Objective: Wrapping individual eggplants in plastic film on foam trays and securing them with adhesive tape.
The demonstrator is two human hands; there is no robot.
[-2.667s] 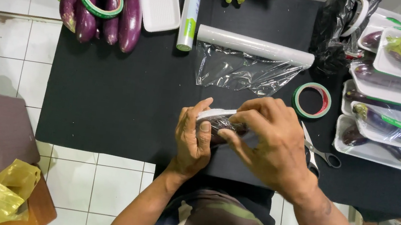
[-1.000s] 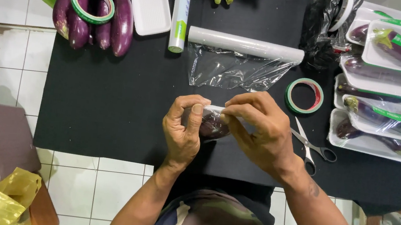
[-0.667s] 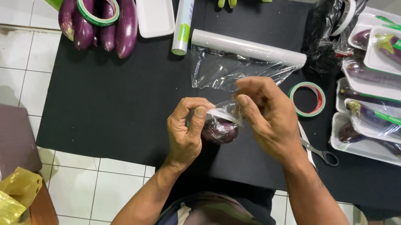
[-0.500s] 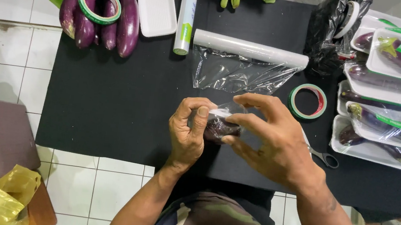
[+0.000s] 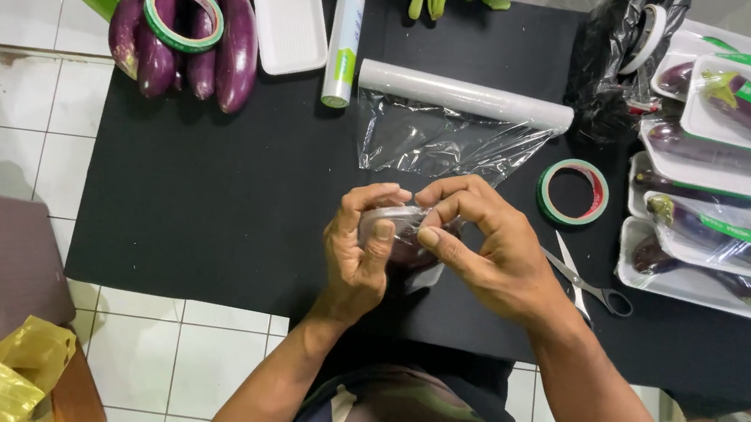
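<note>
Over the near middle of the black table (image 5: 206, 211), both my hands close around one end of a tray holding a dark eggplant (image 5: 404, 247), wrapped in clear film. My left hand (image 5: 359, 252) grips it from the left, thumb on top. My right hand (image 5: 484, 247) pinches the film at the top with thumb and forefinger. Most of the tray is hidden behind my hands. A roll of clear film (image 5: 464, 97) lies just beyond, with a sheet pulled out toward me.
Loose purple eggplants (image 5: 194, 25) with a green tape ring (image 5: 183, 15) lie far left beside an empty white tray (image 5: 287, 8). Another tape roll (image 5: 573, 191) and scissors (image 5: 589, 284) sit right of my hands. Wrapped eggplant trays (image 5: 730, 157) stack at the right edge.
My hands lifted the wrapped tray slightly, then drew back together; my right fingers now pinch the film on its top end. Nothing else on the table moved.
</note>
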